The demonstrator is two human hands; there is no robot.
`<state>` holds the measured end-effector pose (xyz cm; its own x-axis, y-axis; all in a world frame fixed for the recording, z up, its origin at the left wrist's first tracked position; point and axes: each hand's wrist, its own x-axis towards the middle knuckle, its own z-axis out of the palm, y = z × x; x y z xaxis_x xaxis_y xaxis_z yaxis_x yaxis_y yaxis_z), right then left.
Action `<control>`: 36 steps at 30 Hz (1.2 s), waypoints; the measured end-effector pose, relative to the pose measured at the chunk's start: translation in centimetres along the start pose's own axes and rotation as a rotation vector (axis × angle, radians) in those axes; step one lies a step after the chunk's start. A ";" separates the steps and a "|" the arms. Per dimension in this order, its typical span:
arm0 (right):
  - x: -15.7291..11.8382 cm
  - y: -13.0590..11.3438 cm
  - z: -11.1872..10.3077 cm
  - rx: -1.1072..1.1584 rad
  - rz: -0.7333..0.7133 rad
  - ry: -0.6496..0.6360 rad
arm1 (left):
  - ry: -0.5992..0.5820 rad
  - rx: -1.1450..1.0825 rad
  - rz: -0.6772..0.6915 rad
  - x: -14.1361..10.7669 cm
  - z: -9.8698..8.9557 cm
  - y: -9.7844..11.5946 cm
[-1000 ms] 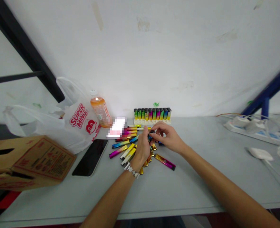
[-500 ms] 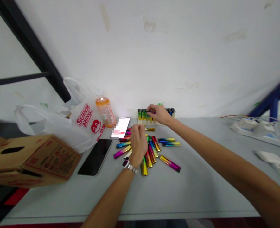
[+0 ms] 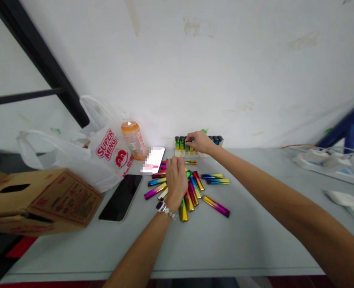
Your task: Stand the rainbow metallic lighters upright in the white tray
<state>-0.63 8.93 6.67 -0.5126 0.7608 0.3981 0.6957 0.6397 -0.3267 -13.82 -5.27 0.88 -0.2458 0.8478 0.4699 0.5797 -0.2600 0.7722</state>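
Observation:
My right hand (image 3: 199,142) is at the back of the table, thumb and fingers pinched around the upper end of a slim blue-and-yellow lighter (image 3: 187,147). That lighter stands upright in a pale rack (image 3: 180,153), in line with several others with dark tops. Over the loose pile, my left hand (image 3: 177,178) is closed with its fingers curled; whatever is inside it is hidden. Shiny lighters in pink, gold, green and blue fan out around it. One yellow-and-purple lighter (image 3: 216,206) lies apart at the right.
To the left are a dark phone (image 3: 121,198), a lit phone (image 3: 157,158), an orange drink bottle (image 3: 133,138), a white plastic bag (image 3: 89,164) and a cardboard box (image 3: 51,202). At the right lie a power strip (image 3: 330,166) and a white charger (image 3: 343,199). A wall stands behind the rack.
The right fingers have stayed at the rack, and more of the blue-and-yellow lighter shows below them. The left hand is nearly still. The whole view has shifted slightly.

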 end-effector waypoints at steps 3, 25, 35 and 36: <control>-0.3 -0.8 -0.6 -0.125 0.027 0.000 | -0.013 0.033 0.008 0.1 -0.1 -0.1; -9.5 -1.8 -0.6 -0.140 0.189 0.047 | -0.108 0.026 -0.004 -0.3 0.5 0.7; -18.3 -1.3 -1.3 -0.067 0.102 -0.104 | -0.234 0.121 0.101 -1.4 1.6 1.8; -18.2 -1.1 -1.0 -0.055 0.101 -0.109 | -0.239 0.125 0.102 -1.4 1.6 1.8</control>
<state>8.45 -5.71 0.68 -0.4884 0.8300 0.2693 0.7712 0.5550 -0.3118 -11.19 -6.15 0.90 0.0005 0.9091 0.4167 0.6872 -0.3030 0.6603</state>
